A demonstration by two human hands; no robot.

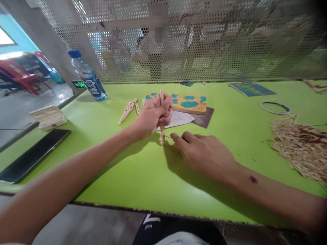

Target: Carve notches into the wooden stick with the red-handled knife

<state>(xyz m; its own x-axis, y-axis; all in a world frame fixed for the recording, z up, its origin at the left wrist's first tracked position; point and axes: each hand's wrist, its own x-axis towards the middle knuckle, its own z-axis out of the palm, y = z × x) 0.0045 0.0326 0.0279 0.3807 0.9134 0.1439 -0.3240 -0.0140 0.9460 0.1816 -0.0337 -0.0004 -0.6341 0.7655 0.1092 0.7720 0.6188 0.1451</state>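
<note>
My left hand (154,114) is closed around a slim carved wooden stick (162,135), its pointed top above the fist and its notched lower end just over the table. My right hand (204,149) pinches a thin dark tool (167,136) whose tip meets the notched end; most of the tool is hidden by the fingers, so its kind is unclear. Several similar carved wooden sticks with notches (129,109) lie left of my left hand. Behind the fist are a yellow block with teal patches (196,105), a pale sheet (181,119) and a dark brown sheet (205,119).
On the green table (127,180) stand a water bottle (89,78) and an open white case (51,117), with a black phone (35,153) nearby. A tape ring (274,107) and wood shavings (302,146) lie at right. A perforated metal screen (217,51) rises behind; a person is beyond it.
</note>
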